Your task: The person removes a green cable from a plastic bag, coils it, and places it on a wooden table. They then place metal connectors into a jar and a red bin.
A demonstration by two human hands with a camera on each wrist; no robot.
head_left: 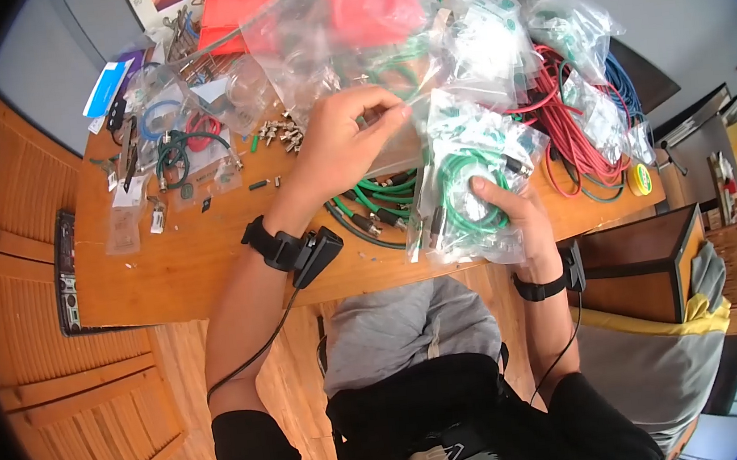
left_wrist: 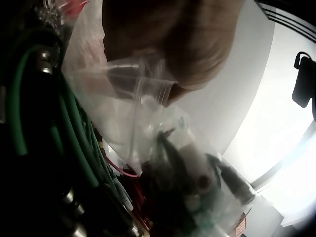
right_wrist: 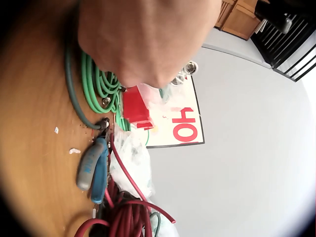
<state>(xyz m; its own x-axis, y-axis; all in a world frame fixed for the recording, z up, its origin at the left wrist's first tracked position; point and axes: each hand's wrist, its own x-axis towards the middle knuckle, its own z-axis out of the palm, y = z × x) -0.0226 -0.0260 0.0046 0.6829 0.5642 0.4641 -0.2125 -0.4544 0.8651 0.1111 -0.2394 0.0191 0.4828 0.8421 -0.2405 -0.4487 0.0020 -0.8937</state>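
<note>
My left hand is raised over the middle of the table, thumb and forefinger pinching the edge of a clear plastic bag. In the left wrist view the clear film hangs just below this hand's fingers. To its right, my right hand grips a clear bag holding a coiled green cable with dark connector ends, its thumb pressed over the coil. Silvery printed film shows around the coil. Under the two hands, loose green cables with metal connectors lie on the table.
Red cables and more clear bags crowd the right side. Pliers with blue-grey handles lie by the green coils. Metal connectors and bagged cables spread over the left. A yellow tape roll sits near the right edge.
</note>
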